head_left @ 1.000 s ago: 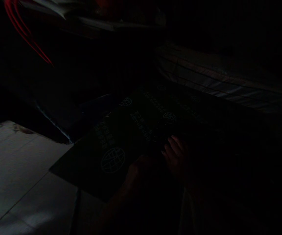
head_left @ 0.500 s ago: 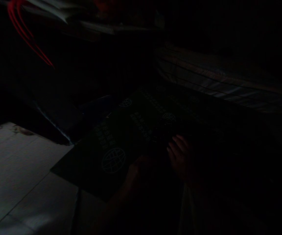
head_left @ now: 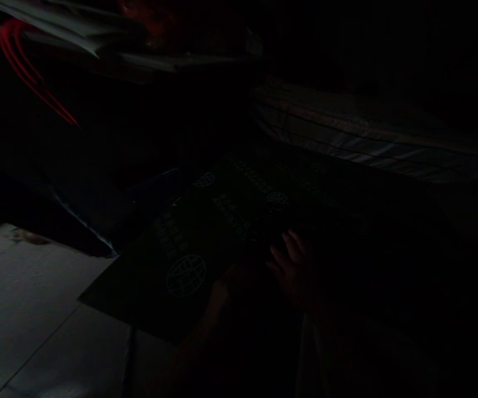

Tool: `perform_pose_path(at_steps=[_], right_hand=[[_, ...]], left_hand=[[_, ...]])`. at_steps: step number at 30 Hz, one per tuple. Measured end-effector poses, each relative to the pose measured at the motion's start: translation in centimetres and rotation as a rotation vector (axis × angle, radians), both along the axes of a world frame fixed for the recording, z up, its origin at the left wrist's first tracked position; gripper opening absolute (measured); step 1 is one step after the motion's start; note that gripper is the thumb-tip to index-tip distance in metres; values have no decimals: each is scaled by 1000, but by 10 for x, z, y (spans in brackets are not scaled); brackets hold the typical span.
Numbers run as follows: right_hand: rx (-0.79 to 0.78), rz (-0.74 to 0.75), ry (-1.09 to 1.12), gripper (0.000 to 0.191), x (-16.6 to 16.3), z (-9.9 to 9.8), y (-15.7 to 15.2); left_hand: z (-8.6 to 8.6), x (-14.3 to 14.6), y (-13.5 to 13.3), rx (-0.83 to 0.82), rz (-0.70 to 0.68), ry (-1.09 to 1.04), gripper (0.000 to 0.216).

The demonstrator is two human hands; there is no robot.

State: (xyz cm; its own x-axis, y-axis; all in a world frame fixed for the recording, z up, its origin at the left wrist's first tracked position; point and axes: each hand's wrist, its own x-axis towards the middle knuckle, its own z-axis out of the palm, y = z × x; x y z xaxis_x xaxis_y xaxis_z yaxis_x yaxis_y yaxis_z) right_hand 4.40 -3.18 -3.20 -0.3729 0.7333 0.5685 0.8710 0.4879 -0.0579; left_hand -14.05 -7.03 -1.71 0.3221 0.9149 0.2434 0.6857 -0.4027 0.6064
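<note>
The view is very dark. A dark green board [head_left: 147,298] printed with pale globe marks and lettering lies under both hands. My left hand [head_left: 226,282] is over its near part, rounded as if closed, and its fingertips are lost in shadow. Whatever it holds cannot be made out. Just to the right, my right hand [head_left: 291,265] has its fingers stretched forward and slightly apart. Past its fingertips is a black patch with small glints; I cannot tell what it is or whether the fingers touch it.
Pale floor tiles [head_left: 23,309] show at the lower left. Red cords [head_left: 35,88] hang at the upper left beside a stack of pale flat sheets [head_left: 60,30]. A long bundle with a shiny, plastic-like side [head_left: 347,138] lies beyond the board. The right side is nearly black.
The hands and board sit slightly further left in view, while the background has shifted left and down. My right fingers have moved a little to the left and look more spread.
</note>
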Motion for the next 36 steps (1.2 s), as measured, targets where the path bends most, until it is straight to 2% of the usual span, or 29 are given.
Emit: perform_pose_path(at_steps=[11,16,22,25,27,31,36], right_hand=[[-12,-26,-13,34,-4,-4,3],[37,-45,91,34,-2,-1,4],[85,-115,286,26,22,2,17],[127,-148,340,23,39,3,23],[151,-164,356,21,51,2,26],[188,-198,406,19,64,1,27],[187,-153,402,18,58,7,22]], left_hand=[[-1,1,-2,84,-43,112,28],[3,0,-2,152,-51,177,28],[-2,5,20,288,-44,287,31],[-5,16,29,434,-8,471,37],[-7,23,31,439,20,523,37],[-11,30,28,559,80,516,33],[-11,31,28,629,118,503,39]])
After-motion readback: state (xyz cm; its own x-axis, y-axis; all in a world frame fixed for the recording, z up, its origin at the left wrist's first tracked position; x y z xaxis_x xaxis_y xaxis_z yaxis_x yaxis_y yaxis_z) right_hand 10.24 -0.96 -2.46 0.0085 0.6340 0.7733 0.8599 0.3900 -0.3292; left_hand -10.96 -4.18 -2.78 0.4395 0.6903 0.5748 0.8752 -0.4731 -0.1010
